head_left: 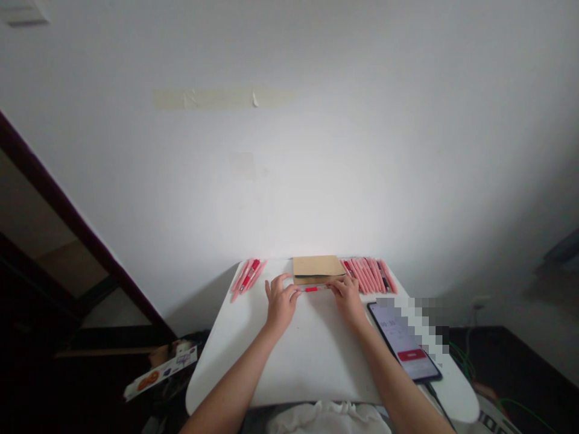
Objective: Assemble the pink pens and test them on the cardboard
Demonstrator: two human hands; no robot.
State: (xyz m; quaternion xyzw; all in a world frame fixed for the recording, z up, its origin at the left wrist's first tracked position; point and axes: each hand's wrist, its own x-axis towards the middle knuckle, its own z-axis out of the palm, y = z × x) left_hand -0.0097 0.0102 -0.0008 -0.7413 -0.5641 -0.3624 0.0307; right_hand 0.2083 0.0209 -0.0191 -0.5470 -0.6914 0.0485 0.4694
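Red-banded pen (312, 289) is pinched by left hand (281, 307) and right hand (347, 298) (one at each end).

"How do the arms lie?"
"Left forearm (235, 377) and right forearm (389, 374), both bare, reach from the near edge of the bench (316, 367), slanting toward each other."
"And the left hand (281, 305)?"
"Over the bench's far half, thumb pinching, some fingers (284, 277) raised and spread."
"The right hand (347, 296)?"
"Also over the bench's far half, pinched, bent inward toward the left."
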